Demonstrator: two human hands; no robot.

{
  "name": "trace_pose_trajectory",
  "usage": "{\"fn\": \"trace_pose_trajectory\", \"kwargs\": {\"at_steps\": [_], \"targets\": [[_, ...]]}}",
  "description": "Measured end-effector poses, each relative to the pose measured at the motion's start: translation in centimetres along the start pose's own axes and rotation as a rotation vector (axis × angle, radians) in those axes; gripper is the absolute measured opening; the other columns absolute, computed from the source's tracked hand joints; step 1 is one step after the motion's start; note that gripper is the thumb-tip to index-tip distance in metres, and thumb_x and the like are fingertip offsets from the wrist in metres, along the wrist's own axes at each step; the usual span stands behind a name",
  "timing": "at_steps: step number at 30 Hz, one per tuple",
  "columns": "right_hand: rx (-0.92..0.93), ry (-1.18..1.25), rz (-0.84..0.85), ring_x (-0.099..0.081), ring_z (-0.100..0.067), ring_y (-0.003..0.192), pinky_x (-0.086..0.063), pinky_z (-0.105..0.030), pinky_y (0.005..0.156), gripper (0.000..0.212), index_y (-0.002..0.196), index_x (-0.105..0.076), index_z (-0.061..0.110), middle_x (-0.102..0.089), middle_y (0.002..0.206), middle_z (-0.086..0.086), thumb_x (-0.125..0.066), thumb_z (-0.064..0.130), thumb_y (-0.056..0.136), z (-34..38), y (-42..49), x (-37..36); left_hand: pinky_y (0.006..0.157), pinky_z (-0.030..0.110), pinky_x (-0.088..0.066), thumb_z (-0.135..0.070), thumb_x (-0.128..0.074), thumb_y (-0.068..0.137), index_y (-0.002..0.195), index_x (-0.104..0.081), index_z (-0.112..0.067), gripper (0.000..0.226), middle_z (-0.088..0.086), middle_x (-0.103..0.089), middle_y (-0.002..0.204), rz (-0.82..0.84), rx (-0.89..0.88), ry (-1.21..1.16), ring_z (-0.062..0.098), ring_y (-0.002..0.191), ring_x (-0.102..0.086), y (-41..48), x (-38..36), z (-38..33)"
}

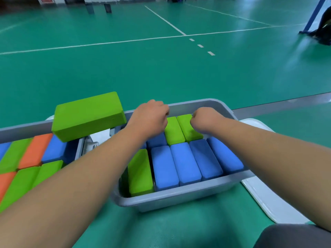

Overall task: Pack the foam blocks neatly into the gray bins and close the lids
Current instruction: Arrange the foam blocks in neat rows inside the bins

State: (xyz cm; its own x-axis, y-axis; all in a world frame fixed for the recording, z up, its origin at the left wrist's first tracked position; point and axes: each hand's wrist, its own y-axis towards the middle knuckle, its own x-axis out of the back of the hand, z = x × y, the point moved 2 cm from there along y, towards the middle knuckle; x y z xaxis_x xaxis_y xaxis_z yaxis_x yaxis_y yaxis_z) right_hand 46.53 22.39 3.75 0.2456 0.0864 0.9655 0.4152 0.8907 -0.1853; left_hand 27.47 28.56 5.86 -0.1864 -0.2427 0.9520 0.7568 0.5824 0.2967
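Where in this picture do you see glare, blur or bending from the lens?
Head view: pale glare lies on the floor at upper right; the court lines bend, as a wide lens makes them; the blocks in the left bin smear toward the frame edge; the left hand, right hand and right bin look fairly sharp.

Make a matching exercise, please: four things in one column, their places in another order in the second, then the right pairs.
1 loose green block
2 orange block
3 four blue blocks
4 white lid

A beside the right bin
B near row, right bin
C atop a corner of the left bin
D packed in the left bin

Pairs: 1-C, 2-D, 3-B, 4-A
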Motion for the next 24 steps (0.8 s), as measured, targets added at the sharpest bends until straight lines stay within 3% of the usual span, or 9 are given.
{"fn": "trace_pose_trajectory", "kwargs": {"at_steps": [3, 6, 9, 11, 13, 18, 24], "targets": [[0.072, 0.052, 0.003, -0.054, -0.031, 0.078, -0.041, -0.030, 0.066, 0.030, 0.069, -0.049, 0.012, -0.053, 0.072, -0.007, -0.047, 0.019, 0.097, 3.5, -0.4, 0.0, 0.083, 0.045, -0.050, -0.021, -0.059, 0.089, 0.114, -0.065, -0.016, 0.027, 0.007, -0.064, 0.106, -0.089, 0.054, 0.022, 0.032, 0.102, -0.057, -1.3, 1.3, 4.3], [0.168, 0.082, -0.001, -0.049, -0.028, 0.071, -0.031, -0.029, 0.052, 0.030, 0.067, -0.047, 0.012, -0.049, 0.068, -0.006, -0.048, 0.018, 0.096, 6.2, -0.4, -0.2, 0.091, 0.046, -0.047, -0.021, -0.061, 0.084, 0.129, -0.058, -0.013, 0.046, 0.010, -0.060, 0.118, -0.062, 0.128, 0.096, 0.034, 0.108, -0.054, -2.9, 2.4, 8.5], [0.251, 0.074, 0.002, -0.049, -0.029, 0.078, -0.030, -0.032, 0.056, 0.030, 0.067, -0.047, 0.012, -0.045, 0.067, -0.006, -0.047, 0.018, 0.097, 8.7, -0.7, -0.5, 0.105, 0.046, -0.041, -0.028, -0.064, 0.074, 0.150, -0.038, -0.013, 0.081, 0.013, -0.048, 0.142, 0.118, 0.255, 0.152, 0.035, 0.126, -0.046, -4.8, 2.9, 12.3], [0.285, 0.086, 0.020, -0.052, -0.030, 0.082, -0.034, -0.032, 0.064, 0.028, 0.076, -0.056, 0.006, -0.054, 0.076, -0.012, -0.047, 0.019, 0.099, 10.0, -1.1, -0.8, 0.123, 0.047, -0.025, -0.035, -0.066, 0.074, 0.163, -0.013, -0.017, 0.105, 0.014, -0.021, 0.167, 0.316, 0.342, 0.185, 0.035, 0.150, -0.027, -6.4, 2.5, 14.3], [0.311, 0.118, 0.021, -0.057, -0.032, 0.085, -0.040, -0.034, 0.067, 0.029, 0.085, -0.064, 0.001, -0.063, 0.085, -0.017, -0.046, 0.019, 0.099, 11.1, -1.2, -1.2, 0.127, 0.050, -0.014, -0.040, -0.068, 0.073, 0.165, 0.004, -0.024, 0.117, 0.010, -0.001, 0.173, 0.447, 0.387, 0.227, 0.034, 0.158, -0.011, -7.8, 1.9, 16.0], [0.304, 0.313, -0.065, -0.066, -0.034, 0.092, -0.055, -0.040, 0.081, 0.029, 0.098, -0.071, 0.002, -0.073, 0.093, -0.016, -0.049, 0.021, 0.098, 13.9, -1.4, -1.4, 0.125, 0.047, -0.023, -0.043, -0.079, 0.076, 0.165, 0.002, -0.027, 0.121, 0.008, -0.009, 0.173, 0.369, 0.340, 0.328, 0.031, 0.156, -0.020, -10.0, 0.2, 17.7], [0.237, 0.568, -0.063, -0.068, -0.028, 0.097, -0.049, -0.033, 0.079, 0.028, 0.107, -0.070, 0.011, -0.075, 0.101, -0.008, -0.052, 0.031, 0.100, 17.0, -1.5, -1.6, 0.127, 0.046, -0.022, -0.013, -0.071, 0.082, 0.165, -0.005, -0.015, 0.107, 0.010, -0.011, 0.173, 0.265, 0.343, 0.241, 0.035, 0.157, -0.018, -10.6, -1.1, 17.3]]}}
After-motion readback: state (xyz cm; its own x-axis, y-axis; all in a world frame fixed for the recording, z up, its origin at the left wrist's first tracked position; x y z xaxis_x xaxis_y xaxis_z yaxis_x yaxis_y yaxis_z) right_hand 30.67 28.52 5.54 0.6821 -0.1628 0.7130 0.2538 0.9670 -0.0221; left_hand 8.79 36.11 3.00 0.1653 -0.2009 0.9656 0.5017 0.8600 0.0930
